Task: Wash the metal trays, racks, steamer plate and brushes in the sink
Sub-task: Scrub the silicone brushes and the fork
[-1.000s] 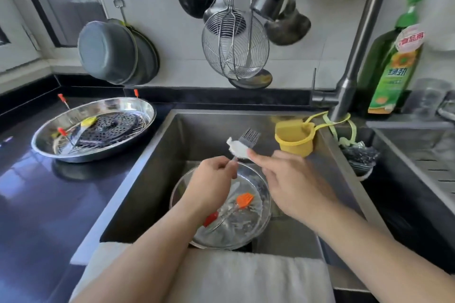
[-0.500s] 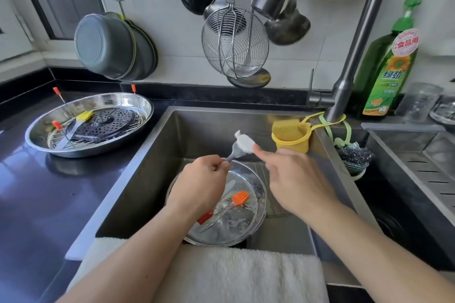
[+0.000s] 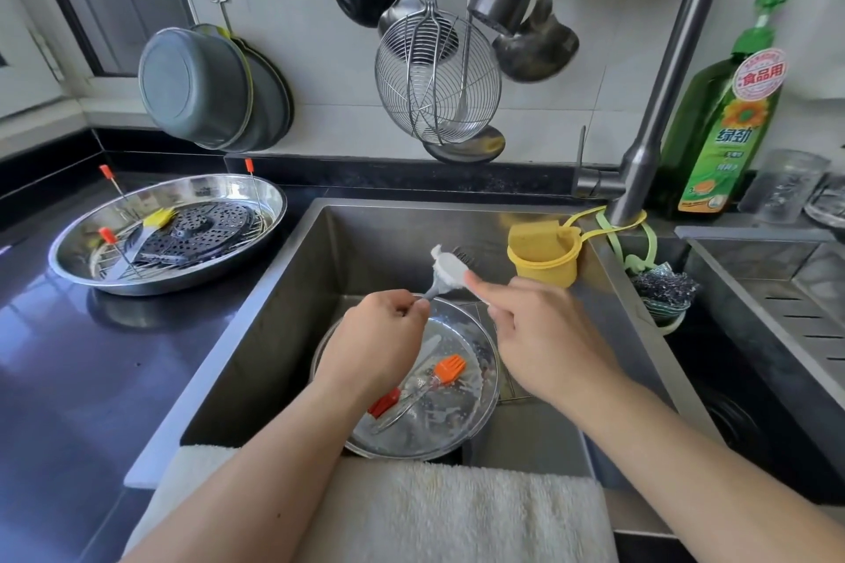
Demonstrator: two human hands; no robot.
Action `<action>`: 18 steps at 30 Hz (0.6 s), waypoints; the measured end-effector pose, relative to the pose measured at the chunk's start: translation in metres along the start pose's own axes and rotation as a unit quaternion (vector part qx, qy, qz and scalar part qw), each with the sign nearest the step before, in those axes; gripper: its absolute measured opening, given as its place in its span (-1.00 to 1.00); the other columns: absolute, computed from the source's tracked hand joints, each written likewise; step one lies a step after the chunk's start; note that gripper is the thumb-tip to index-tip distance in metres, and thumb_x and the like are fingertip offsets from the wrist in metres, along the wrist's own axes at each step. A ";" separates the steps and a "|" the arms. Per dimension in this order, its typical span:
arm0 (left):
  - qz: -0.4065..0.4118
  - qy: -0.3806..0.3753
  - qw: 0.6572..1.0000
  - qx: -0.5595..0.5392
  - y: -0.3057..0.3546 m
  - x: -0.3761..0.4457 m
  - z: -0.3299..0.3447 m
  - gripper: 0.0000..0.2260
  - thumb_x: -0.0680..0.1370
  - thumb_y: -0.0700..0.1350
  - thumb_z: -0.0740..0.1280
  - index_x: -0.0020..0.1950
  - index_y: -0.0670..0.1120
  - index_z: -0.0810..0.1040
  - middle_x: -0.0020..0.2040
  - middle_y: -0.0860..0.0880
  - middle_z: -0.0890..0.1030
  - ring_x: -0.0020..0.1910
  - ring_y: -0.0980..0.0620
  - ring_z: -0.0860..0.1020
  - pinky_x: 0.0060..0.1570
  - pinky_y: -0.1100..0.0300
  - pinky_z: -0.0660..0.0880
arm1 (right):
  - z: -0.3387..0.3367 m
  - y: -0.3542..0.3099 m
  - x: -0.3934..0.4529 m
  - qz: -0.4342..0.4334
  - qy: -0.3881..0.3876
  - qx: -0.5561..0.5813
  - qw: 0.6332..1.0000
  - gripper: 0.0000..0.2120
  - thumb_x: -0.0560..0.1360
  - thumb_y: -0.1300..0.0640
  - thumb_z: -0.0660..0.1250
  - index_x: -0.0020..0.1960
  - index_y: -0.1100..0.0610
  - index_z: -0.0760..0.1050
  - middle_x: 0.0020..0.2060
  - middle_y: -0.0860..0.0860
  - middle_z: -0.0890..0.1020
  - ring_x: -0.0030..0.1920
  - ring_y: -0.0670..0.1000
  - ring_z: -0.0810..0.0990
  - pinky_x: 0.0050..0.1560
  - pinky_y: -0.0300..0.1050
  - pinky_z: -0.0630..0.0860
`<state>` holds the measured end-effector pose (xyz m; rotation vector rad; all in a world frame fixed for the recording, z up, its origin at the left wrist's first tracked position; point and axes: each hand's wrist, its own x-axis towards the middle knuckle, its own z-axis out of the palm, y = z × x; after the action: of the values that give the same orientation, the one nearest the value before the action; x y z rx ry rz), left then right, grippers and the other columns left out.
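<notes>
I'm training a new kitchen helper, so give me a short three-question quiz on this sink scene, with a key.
1. True or false: the left hand grips the handle of the grey silicone basting brush held above the sink.
2. Where does the orange silicone brush lie?
A. in the round steel tray inside the sink
B. in the yellow hanging cup
C. on the black counter
3. Fill in: the black perforated steamer plate sits in the oval steel tray on the ____ side of the sink.

Key: 1 true; 2 A; 3 left. The right hand touches the grey brush's head with its fingertips.
</notes>
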<state>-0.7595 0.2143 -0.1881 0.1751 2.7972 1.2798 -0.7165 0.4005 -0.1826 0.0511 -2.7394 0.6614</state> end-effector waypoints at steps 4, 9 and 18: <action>-0.005 -0.002 1.000 -0.009 -0.001 0.001 -0.001 -0.66 0.67 0.06 0.25 -0.25 0.00 0.59 -0.56 0.14 0.45 -0.48 0.08 0.39 -0.35 0.15 0.33 | -0.001 0.000 0.001 0.011 0.004 0.003 1.000 -0.51 0.65 0.19 0.20 0.48 -0.25 0.38 -0.21 -0.08 0.48 -0.20 0.03 0.48 -0.21 0.08 0.54; -0.008 -0.020 0.999 -0.041 0.003 -0.003 0.000 -0.66 0.70 0.05 0.22 -0.17 -0.07 0.61 -0.60 0.15 0.37 -0.59 0.17 0.32 -0.36 0.17 0.27 | -0.004 0.002 -0.002 -0.001 0.032 -0.008 0.999 -0.52 0.64 0.20 0.21 0.47 -0.23 0.40 -0.23 -0.08 0.49 -0.23 0.02 0.48 -0.26 0.08 0.54; -0.099 -0.109 0.969 -0.200 -0.002 -0.001 -0.004 -0.58 0.74 0.12 0.09 -0.05 -0.13 0.59 -0.47 0.04 0.26 -0.52 0.07 0.20 -0.44 0.16 0.18 | 0.001 0.000 -0.001 -0.075 0.023 -0.041 0.996 -0.49 0.63 0.23 0.25 0.48 -0.21 0.40 -0.25 -0.10 0.47 -0.31 0.01 0.47 -0.37 0.10 0.51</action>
<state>-0.7594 0.2099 -0.1872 0.0133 2.2548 1.6223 -0.7162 0.4001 -0.1842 0.2167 -2.6822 0.5019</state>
